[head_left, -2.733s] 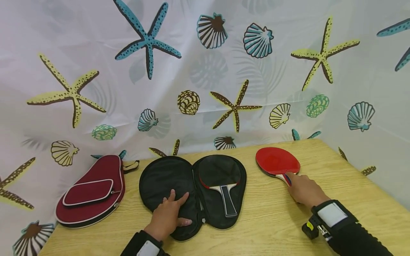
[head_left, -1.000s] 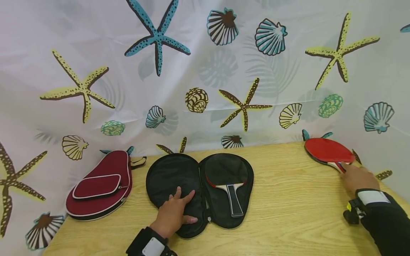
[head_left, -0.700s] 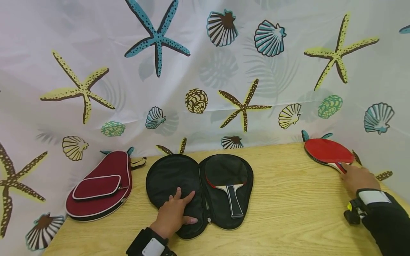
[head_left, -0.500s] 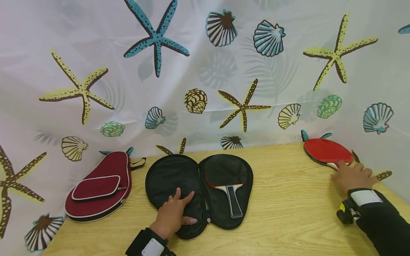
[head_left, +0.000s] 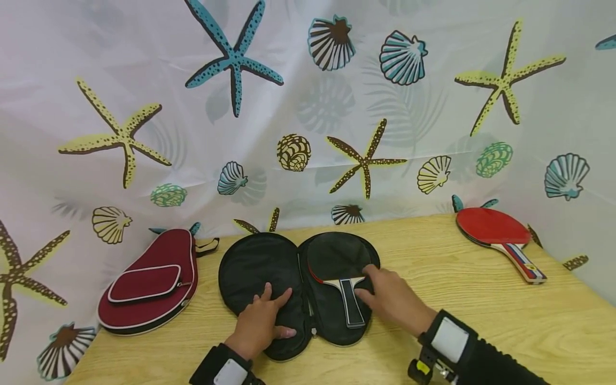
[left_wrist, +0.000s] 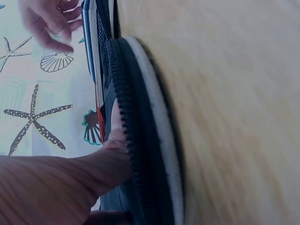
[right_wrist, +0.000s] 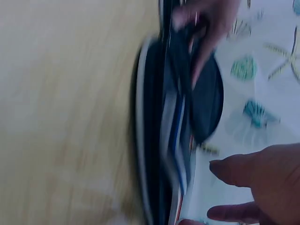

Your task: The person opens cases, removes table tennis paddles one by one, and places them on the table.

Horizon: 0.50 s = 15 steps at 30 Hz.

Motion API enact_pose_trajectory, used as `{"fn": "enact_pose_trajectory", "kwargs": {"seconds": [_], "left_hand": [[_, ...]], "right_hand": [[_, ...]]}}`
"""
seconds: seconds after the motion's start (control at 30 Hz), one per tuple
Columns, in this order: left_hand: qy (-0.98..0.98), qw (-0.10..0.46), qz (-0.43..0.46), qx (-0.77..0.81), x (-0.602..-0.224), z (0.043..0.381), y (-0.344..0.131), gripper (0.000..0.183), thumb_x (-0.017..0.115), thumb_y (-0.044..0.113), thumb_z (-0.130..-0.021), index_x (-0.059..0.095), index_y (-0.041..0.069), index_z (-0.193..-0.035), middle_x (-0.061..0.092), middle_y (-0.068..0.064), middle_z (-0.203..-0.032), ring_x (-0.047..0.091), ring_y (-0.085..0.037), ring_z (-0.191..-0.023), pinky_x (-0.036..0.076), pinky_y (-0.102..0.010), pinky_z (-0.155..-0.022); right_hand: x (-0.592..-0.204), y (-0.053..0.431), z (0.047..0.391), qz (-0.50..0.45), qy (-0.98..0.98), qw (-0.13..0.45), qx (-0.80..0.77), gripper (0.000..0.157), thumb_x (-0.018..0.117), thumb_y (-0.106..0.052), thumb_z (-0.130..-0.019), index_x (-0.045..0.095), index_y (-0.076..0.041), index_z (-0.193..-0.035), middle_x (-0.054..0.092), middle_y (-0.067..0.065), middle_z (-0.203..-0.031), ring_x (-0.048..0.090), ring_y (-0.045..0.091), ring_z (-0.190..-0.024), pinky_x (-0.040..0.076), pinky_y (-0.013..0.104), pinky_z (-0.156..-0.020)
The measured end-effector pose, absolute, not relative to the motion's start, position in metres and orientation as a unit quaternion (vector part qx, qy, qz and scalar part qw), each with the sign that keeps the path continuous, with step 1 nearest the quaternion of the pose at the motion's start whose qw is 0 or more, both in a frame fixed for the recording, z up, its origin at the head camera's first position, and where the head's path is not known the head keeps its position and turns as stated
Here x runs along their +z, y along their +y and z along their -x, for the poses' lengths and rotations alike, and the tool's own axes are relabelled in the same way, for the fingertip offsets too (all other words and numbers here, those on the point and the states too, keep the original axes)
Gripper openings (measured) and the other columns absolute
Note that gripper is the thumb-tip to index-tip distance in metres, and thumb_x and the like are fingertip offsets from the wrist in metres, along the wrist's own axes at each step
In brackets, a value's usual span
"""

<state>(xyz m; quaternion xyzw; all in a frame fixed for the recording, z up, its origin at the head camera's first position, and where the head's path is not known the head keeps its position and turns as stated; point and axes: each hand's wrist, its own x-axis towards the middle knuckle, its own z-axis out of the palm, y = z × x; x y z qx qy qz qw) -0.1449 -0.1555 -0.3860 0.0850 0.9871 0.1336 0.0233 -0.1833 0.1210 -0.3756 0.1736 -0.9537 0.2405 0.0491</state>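
Note:
My left hand (head_left: 260, 323) rests with spread fingers on the left half of an opened black paddle case (head_left: 257, 262). In the case's right half lies a table tennis paddle (head_left: 339, 256), black face up, its handle toward me. My right hand (head_left: 397, 299) is at the right side of this paddle, thumb and fingers apart; in the right wrist view the blurred handle (right_wrist: 173, 140) shows between the case edges, beyond the fingertips. A second paddle, the red-faced one (head_left: 493, 227), lies alone at the far right of the table, handle pointing toward the front right.
A closed maroon paddle case (head_left: 144, 283) with white piping and a front pocket lies at the left. The wooden table (head_left: 433, 256) ends at a white cloth backdrop (head_left: 308, 107) printed with starfish and shells.
My right hand slid the red paddle to the right, let go of it, and came back left to the paddle in the black case. My left hand has stayed on the case.

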Motion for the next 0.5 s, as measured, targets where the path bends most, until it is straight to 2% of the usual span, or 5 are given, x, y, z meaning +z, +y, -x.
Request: {"fn": "enact_pose_trajectory", "kwargs": {"seconds": [0.07, 0.17, 0.3, 0.37, 0.5], "left_hand": [[0.987, 0.023, -0.086, 0.136, -0.386, 0.145, -0.156, 0.081, 0.086, 0.035, -0.072, 0.057, 0.018, -0.145, 0.043, -0.036, -0.147, 0.051, -0.061, -0.121, 0.052, -0.064, -0.082], [0.986, 0.025, -0.087, 0.142, -0.386, 0.146, -0.155, 0.080, 0.086, 0.035, -0.073, 0.057, 0.017, -0.145, 0.042, -0.036, -0.148, 0.050, -0.061, -0.122, 0.051, -0.065, -0.083], [0.985, 0.024, -0.088, 0.144, -0.387, 0.146, -0.156, 0.080, 0.086, 0.035, -0.073, 0.057, 0.017, -0.145, 0.042, -0.036, -0.148, 0.050, -0.061, -0.121, 0.051, -0.065, -0.084], [0.986, 0.023, -0.088, 0.143, -0.387, 0.146, -0.156, 0.080, 0.086, 0.035, -0.072, 0.057, 0.017, -0.145, 0.043, -0.036, -0.147, 0.051, -0.062, -0.121, 0.052, -0.065, -0.083], [0.985, 0.022, -0.088, 0.144, -0.388, 0.146, -0.157, 0.080, 0.086, 0.035, -0.073, 0.057, 0.017, -0.145, 0.043, -0.036, -0.147, 0.051, -0.061, -0.120, 0.052, -0.065, -0.083]], "right_hand": [[-0.377, 0.101, 0.176, -0.182, -0.950, 0.024, 0.253, 0.049, 0.076, -0.022, -0.091, 0.058, 0.008, -0.125, 0.069, 0.023, -0.107, 0.070, 0.034, -0.093, 0.057, 0.046, -0.074], [-0.382, 0.081, 0.170, -0.183, -0.952, 0.016, 0.246, 0.055, 0.079, -0.021, -0.088, 0.056, 0.011, -0.126, 0.068, 0.024, -0.099, 0.071, 0.033, -0.080, 0.058, 0.043, -0.065], [-0.392, 0.070, 0.172, -0.191, -0.957, 0.063, 0.208, 0.045, 0.081, -0.013, -0.085, 0.058, 0.011, -0.116, 0.064, 0.022, -0.082, 0.066, 0.029, -0.060, 0.052, 0.039, -0.049], [-0.395, 0.067, 0.173, -0.194, -0.958, 0.090, 0.192, 0.039, 0.078, -0.009, -0.085, 0.058, 0.010, -0.113, 0.062, 0.022, -0.081, 0.064, 0.029, -0.058, 0.049, 0.038, -0.046], [-0.398, 0.066, 0.177, -0.193, -0.955, 0.093, 0.202, 0.036, 0.073, -0.004, -0.085, 0.056, 0.010, -0.114, 0.061, 0.022, -0.080, 0.060, 0.024, -0.055, 0.046, 0.036, -0.045]]}}
